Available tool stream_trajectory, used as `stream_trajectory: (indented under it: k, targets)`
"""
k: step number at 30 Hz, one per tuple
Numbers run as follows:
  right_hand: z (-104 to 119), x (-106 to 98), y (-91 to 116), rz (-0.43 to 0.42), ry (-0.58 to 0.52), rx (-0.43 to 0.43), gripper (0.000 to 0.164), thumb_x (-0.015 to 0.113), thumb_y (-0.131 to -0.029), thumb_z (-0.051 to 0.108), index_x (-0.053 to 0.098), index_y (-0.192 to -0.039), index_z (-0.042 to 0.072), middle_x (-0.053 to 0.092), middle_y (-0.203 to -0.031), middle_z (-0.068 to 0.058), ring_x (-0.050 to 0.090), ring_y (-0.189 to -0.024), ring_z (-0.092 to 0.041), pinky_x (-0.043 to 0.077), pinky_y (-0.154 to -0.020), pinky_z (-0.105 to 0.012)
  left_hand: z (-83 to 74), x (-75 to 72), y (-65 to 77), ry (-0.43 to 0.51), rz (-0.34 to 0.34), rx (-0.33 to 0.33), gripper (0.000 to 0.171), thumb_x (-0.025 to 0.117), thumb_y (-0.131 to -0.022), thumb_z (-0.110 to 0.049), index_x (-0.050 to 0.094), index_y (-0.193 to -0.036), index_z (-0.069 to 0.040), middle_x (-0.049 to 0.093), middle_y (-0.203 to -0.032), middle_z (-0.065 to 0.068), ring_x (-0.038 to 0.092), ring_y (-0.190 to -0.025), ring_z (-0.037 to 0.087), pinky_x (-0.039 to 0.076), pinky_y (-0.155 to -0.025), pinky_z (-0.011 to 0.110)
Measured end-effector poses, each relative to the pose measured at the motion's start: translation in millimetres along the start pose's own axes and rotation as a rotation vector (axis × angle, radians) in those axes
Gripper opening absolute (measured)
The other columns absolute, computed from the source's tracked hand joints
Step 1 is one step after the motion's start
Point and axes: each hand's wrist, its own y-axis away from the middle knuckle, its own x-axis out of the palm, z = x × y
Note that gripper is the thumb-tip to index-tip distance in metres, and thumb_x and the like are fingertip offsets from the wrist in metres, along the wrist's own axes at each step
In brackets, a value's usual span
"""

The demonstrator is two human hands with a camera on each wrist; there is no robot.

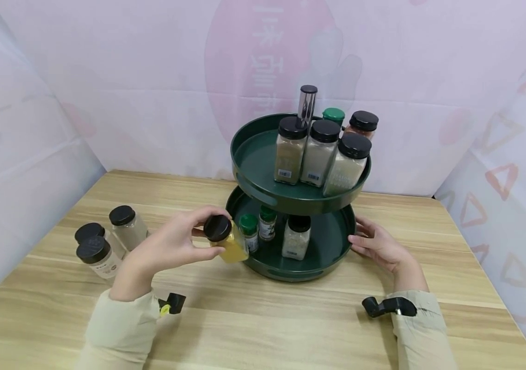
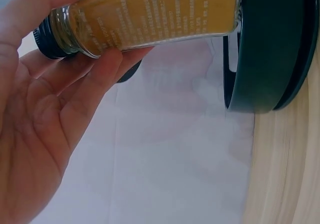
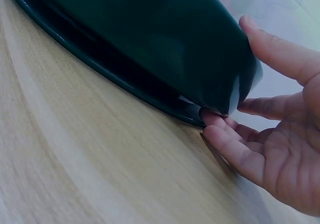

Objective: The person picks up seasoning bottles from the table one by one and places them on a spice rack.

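Observation:
In the head view my left hand (image 1: 172, 244) grips a square spice jar (image 1: 236, 247) of yellow powder by its upper end, below the black lid. The jar tilts, its base at the left rim of the lower tray (image 1: 330, 252) of a dark green two-tier rack. In the left wrist view the jar (image 2: 160, 17) lies across my fingers, its far end by the green rim (image 2: 272, 49). My right hand (image 1: 378, 244) holds the lower tray's right edge. Seen in the right wrist view, the thumb touches the wall (image 3: 165, 39) and fingertips reach under it.
Two small green-capped bottles (image 1: 267, 228) and a black-lidded jar (image 1: 296, 240) stand on the lower tray. The upper tray (image 1: 258, 154) carries several jars and a tall slim container (image 1: 306, 105). Three black-lidded jars (image 1: 129, 228) stand at the table's left. A white printed backdrop (image 1: 161, 128) rises behind.

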Motion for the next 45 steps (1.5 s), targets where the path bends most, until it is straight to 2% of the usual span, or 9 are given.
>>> stream_trajectory:
  k: [14,22,28,31,37,41,45]
  targets:
    - [-1,0,-1,0.001,0.002,0.0,0.085,0.059,-0.099,0.008,-0.001,-0.158,0.001,0.0,-0.161,-0.033,0.056,-0.106,0.001,0.053,-0.09,-0.015,-6.2,17.9,-19.8,0.046,-0.024,0.072,0.052,0.083,-0.08,-0.014,0.059,-0.126,-0.018,0.067,-0.108,-0.005,0.064,-0.093,0.009,0.059,-0.081,0.03]
    - [-2,0,-2,0.005,0.002,-0.003,0.084,0.059,-0.099,0.007,-0.001,-0.158,0.0,0.0,-0.161,-0.033,0.057,-0.106,0.001,0.053,-0.09,-0.015,-8.7,28.8,-33.8,0.082,0.011,0.115,0.05,0.081,-0.081,-0.01,0.059,-0.126,-0.014,0.07,-0.106,0.0,0.065,-0.091,0.011,0.061,-0.077,0.035]
    - [-2,0,-2,0.003,0.001,-0.005,0.085,0.059,-0.099,0.007,-0.001,-0.158,0.0,0.0,-0.161,-0.033,0.057,-0.106,0.001,0.053,-0.09,-0.015,-11.0,37.5,-42.2,0.053,0.022,0.121,0.049,0.079,-0.082,-0.01,0.059,-0.126,-0.013,0.07,-0.106,-0.001,0.066,-0.09,0.007,0.06,-0.08,0.029]
    - [-1,0,-2,-0.003,0.003,-0.003,0.085,0.059,-0.098,0.007,-0.001,-0.158,0.0,0.001,-0.16,-0.033,0.055,-0.106,0.001,0.053,-0.089,-0.014,-13.1,41.7,-46.3,0.027,0.051,0.117,0.047,0.079,-0.083,-0.012,0.058,-0.126,-0.013,0.069,-0.107,-0.002,0.065,-0.089,0.006,0.06,-0.078,0.031]
    - [0,1,-1,-0.003,0.011,0.001,0.085,0.06,-0.098,0.009,-0.001,-0.158,0.0,0.001,-0.161,-0.033,0.053,-0.108,0.001,0.053,-0.09,-0.015,-15.6,49.2,-51.7,0.039,0.145,0.084,0.049,0.079,-0.083,-0.011,0.056,-0.127,-0.01,0.069,-0.109,0.001,0.068,-0.095,0.009,0.062,-0.079,0.03]
    - [-1,0,-2,-0.001,0.009,-0.001,0.086,0.06,-0.098,0.009,-0.001,-0.158,0.0,0.001,-0.161,-0.033,0.055,-0.106,0.002,0.053,-0.09,-0.014,-16.1,51.2,-53.2,0.004,0.173,0.059,0.053,0.079,-0.082,-0.012,0.055,-0.129,-0.009,0.07,-0.11,0.003,0.069,-0.095,0.01,0.06,-0.08,0.025]
    - [-1,-2,-2,-0.001,0.011,-0.004,0.085,0.059,-0.099,0.009,-0.001,-0.158,-0.001,0.0,-0.161,-0.033,0.056,-0.105,0.002,0.053,-0.09,-0.014,-17.1,52.7,-55.7,-0.029,0.201,0.055,0.052,0.078,-0.083,-0.013,0.055,-0.13,-0.01,0.071,-0.107,0.003,0.069,-0.091,0.008,0.06,-0.078,0.026]
